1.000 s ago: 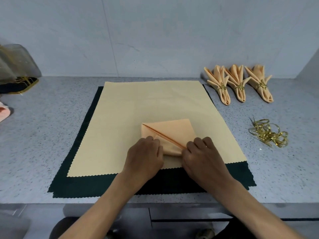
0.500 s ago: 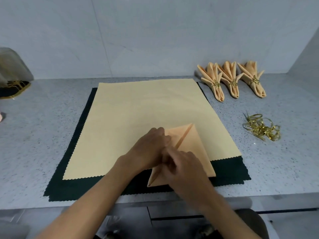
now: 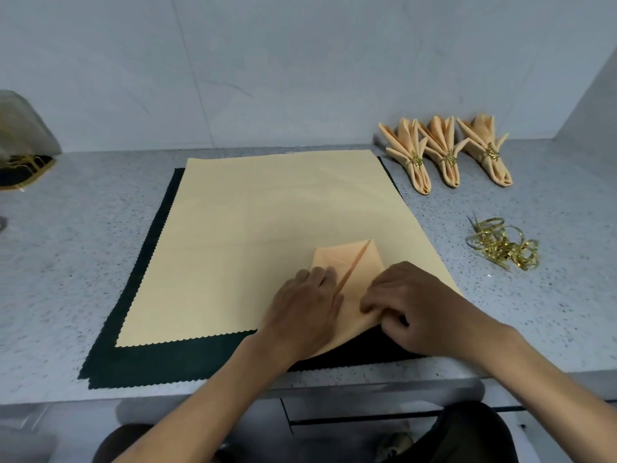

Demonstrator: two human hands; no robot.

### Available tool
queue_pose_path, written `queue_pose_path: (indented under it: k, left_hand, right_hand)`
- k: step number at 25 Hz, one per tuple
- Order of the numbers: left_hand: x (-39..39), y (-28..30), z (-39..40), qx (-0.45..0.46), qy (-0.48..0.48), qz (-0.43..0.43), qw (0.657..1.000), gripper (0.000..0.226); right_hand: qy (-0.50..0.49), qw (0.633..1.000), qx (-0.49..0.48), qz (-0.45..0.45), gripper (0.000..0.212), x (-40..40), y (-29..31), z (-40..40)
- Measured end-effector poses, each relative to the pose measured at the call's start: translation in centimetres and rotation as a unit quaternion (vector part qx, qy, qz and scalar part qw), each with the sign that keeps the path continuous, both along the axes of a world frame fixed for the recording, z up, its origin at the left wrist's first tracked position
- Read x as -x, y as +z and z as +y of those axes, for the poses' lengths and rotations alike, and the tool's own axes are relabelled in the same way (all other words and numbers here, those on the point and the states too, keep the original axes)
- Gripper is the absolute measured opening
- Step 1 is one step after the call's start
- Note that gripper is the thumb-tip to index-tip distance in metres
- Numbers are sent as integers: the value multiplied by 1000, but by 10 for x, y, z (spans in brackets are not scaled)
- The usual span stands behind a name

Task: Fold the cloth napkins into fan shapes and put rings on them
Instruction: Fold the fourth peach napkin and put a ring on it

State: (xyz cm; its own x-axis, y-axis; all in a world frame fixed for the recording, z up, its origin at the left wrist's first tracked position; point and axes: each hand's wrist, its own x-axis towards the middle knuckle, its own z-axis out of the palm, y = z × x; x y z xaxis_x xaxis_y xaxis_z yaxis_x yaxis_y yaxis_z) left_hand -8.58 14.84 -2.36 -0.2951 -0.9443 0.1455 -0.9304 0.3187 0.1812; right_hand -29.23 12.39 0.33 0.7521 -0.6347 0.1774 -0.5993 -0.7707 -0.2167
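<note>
The speckled grey counter [image 3: 83, 262] carries a stack of flat cloths: a dark green cloth [image 3: 160, 362] with a scalloped edge at the bottom and a large pale peach cloth [image 3: 267, 212] spread over it, leaving a green border on the left and along the near side. On the near right part of that peach cloth lies the folded napkin [image 3: 347, 259], a slightly deeper peach, its diagonal crease running from the far corner down toward the hands; compared with half a second ago its near point is now covered by the hands and it sits squarer to the person. The left hand [image 3: 303, 312] lies flat on the napkin's left half, fingers straight and close together, where before it was bunched over the middle with the right hand. The right hand [image 3: 414, 305] has drawn apart to the napkin's right edge, fingers curled and pinching the cloth there against the thumb. At the far right of the counter three finished fan napkins [image 3: 444, 152] stand in a row, each with a gold ring, unchanged. Nearer, well apart from the cloths, is a loose heap of gold rings [image 3: 504, 245]. A dark gold-trimmed object [image 3: 23, 168] sits at the far left.
</note>
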Motion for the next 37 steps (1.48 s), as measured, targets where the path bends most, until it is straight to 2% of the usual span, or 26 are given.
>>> queue_pose_path:
  k: [2, 4, 6, 9, 14, 21, 23, 25, 26, 29, 33, 36, 37]
  left_hand:
    - [-5, 6, -3, -12, -6, 34, 999, 41]
    - [-12, 11, -5, -40, -7, 101, 994, 44]
    - [-16, 11, -3, -42, -26, 114, 992, 50]
    - [-20, 0, 0, -3, -32, 111, 993, 42]
    - [-20, -2, 3, 28, -28, 165, 986, 32]
    - [-20, 1, 5, 36, -36, 200, 979, 12]
    - [-20, 1, 4, 23, -48, 197, 979, 16]
    - [-18, 2, 5, 11, -42, 186, 982, 20]
    - [-15, 3, 6, 7, -29, 181, 983, 21]
    - [-1, 7, 7, 1, 63, 175, 983, 26]
    - [8, 18, -1, -19, 171, 204, 964, 29]
    - [-5, 25, -9, -80, 164, 224, 958, 34]
    - [-11, 25, -11, -90, 139, 210, 963, 34]
  right_hand:
    - [-70, 992, -74, -75, 23, -8, 1, -11]
    - [-112, 967, -168, -158, 14, -12, -2, -25]
    - [-133, 935, -232, -234, 19, -15, -5, -33]
    - [-174, 902, -269, -290, 24, -20, -9, -37]
    - [-216, 928, -192, -237, 14, -22, -14, -38]
    - [-236, 933, -155, -223, 13, -31, -20, -35]
    - [-255, 947, -53, -187, 18, -33, -19, -32]
    - [-306, 938, 63, -149, 23, -36, -16, -12]
    - [-321, 932, 82, -146, 23, -39, -15, 5]
    - [-298, 941, 67, -146, 29, -52, -21, 51]
    - [-281, 944, 25, -172, 20, -52, -23, 48]
    - [-256, 963, -9, -82, 43, -55, -22, 49]
    - [-247, 968, 1, -48, 43, -57, -24, 53]
